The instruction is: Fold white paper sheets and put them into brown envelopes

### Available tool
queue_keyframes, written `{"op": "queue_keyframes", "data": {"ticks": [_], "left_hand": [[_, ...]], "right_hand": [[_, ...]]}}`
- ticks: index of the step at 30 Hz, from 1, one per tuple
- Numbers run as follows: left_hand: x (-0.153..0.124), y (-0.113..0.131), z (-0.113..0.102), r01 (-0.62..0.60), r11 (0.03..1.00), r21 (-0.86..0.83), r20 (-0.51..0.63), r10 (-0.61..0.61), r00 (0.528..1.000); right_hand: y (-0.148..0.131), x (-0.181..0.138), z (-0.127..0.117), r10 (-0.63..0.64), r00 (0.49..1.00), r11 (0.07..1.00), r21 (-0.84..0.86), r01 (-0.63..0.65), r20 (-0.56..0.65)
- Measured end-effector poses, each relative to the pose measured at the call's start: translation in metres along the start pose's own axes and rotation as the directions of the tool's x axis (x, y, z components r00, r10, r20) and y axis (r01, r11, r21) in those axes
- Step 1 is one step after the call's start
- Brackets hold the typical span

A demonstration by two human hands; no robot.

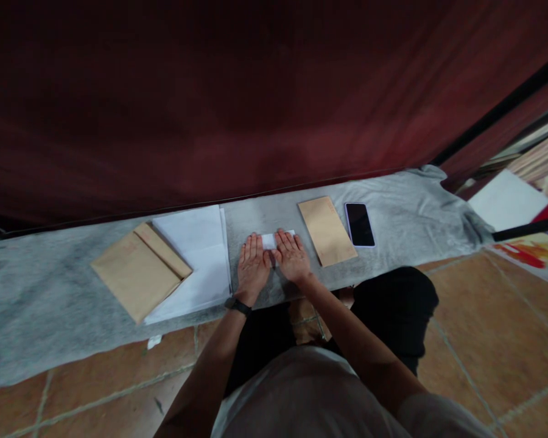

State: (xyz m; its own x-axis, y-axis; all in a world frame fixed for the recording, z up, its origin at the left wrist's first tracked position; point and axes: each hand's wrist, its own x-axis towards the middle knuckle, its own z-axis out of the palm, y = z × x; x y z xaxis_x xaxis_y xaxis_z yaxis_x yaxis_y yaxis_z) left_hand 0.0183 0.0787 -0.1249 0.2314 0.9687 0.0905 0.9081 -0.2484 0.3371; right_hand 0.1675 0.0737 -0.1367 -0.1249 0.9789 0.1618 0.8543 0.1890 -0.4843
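My left hand (252,266) and my right hand (292,257) lie flat, fingers stretched out, side by side on a small folded white paper (270,240). The paper rests on a grey cloth (50,304) spread on the floor. Most of the paper is hidden under my palms. A black band circles my left wrist. To the right of my right hand lies a brown envelope (327,230), and beside it a dark phone (359,224) face up.
Left of my hands sits a stack of white sheets (201,255) with several brown envelopes (139,271) on it. A dark red curtain (210,109) hangs behind the cloth. Terracotta floor tiles (484,328) lie in front; white and coloured papers (506,198) at the far right.
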Motion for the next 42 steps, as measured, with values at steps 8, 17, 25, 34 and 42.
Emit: {"op": "queue_keyframes", "data": {"ticks": [8,17,25,34,42], "left_hand": [[-0.005,-0.005,0.0,0.028,0.999,0.021,-0.045,-0.027,0.999],[-0.009,-0.006,-0.001,0.032,0.992,0.126,-0.088,-0.021,0.996],[-0.012,-0.009,-0.002,0.062,0.99,0.125,-0.105,-0.049,0.993],[-0.001,0.024,-0.003,-0.048,0.995,0.089,-0.028,0.05,0.998],[-0.003,0.027,0.01,-0.033,0.992,0.125,-0.005,0.034,0.999]], "right_hand": [[0.012,-0.008,-0.002,0.042,0.997,0.999,-0.017,-0.043,-0.064],[0.019,-0.016,0.0,0.029,0.99,0.982,-0.183,-0.054,-0.137],[0.019,-0.018,-0.002,0.031,0.987,0.974,-0.217,-0.066,-0.158],[0.017,-0.017,-0.005,0.051,0.991,0.977,-0.199,-0.075,-0.12],[0.019,-0.018,-0.005,0.046,0.993,0.975,-0.21,-0.068,-0.109]]}}
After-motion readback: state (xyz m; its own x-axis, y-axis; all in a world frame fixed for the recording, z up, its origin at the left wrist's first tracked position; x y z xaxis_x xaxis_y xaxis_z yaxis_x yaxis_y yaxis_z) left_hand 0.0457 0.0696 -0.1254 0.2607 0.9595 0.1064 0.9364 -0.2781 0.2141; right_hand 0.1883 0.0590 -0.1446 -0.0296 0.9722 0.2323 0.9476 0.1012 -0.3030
